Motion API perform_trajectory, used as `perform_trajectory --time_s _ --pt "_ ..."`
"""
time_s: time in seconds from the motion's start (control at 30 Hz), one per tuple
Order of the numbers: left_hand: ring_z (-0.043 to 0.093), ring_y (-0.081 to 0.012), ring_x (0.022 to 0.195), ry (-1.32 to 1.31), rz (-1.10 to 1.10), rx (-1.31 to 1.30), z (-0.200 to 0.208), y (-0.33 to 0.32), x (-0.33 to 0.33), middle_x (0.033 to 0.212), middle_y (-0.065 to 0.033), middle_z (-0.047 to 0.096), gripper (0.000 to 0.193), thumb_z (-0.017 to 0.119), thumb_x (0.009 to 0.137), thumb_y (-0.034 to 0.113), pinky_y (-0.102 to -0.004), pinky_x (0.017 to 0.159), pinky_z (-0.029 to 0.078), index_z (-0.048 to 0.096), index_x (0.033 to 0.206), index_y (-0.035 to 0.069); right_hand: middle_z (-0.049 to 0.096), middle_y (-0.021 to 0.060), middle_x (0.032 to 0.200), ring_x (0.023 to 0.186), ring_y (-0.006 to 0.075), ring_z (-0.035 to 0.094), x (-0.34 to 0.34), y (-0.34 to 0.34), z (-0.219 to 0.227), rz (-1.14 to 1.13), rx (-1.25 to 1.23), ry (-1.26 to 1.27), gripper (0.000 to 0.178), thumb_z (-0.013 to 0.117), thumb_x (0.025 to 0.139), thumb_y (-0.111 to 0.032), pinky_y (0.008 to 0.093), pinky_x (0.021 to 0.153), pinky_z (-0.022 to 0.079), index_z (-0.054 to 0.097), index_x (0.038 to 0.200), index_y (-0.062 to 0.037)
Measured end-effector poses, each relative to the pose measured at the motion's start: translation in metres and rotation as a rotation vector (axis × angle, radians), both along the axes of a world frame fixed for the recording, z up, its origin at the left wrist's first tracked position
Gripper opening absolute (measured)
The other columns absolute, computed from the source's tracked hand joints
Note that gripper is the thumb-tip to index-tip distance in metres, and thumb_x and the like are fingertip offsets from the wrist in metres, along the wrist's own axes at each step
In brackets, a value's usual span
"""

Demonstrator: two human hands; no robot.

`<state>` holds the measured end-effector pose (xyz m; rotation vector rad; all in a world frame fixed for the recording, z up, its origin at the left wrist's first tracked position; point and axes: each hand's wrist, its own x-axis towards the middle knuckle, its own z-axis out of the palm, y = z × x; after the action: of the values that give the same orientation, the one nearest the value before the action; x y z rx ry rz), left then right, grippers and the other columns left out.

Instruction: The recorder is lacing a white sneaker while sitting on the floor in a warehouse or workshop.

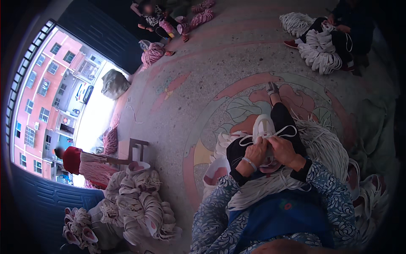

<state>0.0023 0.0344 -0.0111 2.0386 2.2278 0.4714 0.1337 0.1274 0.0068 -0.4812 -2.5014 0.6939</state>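
Observation:
A white sneaker upper rests on my lap, its toe end pointing away from me. White shoelace runs through it and loops out to either side. My left hand and my right hand meet over its lacing, fingers closed in a pinch on the lace. Exactly how the lace passes between the fingertips is hidden. Under my forearms and to their right lies a big bundle of long white laces. Beside my left knee sits a white upper with a pink lining.
Strung piles of white shoe uppers lie at the lower left, near a wooden stool. People sit working at the top, the upper right and by the open doorway. A dark sack stands beside the door.

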Motion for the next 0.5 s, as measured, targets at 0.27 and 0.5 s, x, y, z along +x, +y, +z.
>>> perform_trajectory --time_s 0.27,0.5 --pt "0.064 -0.0296 0.063 0.130 0.034 -0.179 0.000 0.007 0.009 0.095 -0.0157 0.051 0.055 0.070 0.068 0.021 -0.0382 0.050 0.052 0.042 0.111 0.002 0.060 0.0147 0.083 0.076 0.0340 0.062 -0.006 0.004 -0.013 -0.063 -0.048 -0.027 0.015 0.054 0.078 -0.009 0.0424 0.061 0.049 0.052 0.092 -0.0026" --pt "0.065 -0.0315 0.068 0.030 0.041 -0.180 0.000 0.004 0.000 0.089 -0.0172 0.056 0.048 0.070 0.067 0.023 -0.0395 0.055 0.053 0.049 0.104 0.001 0.056 0.0129 0.085 0.084 0.0302 0.056 0.012 0.002 0.007 0.006 0.100 0.097 0.012 0.059 0.073 -0.009 0.0405 0.075 0.045 0.056 0.082 -0.0001"
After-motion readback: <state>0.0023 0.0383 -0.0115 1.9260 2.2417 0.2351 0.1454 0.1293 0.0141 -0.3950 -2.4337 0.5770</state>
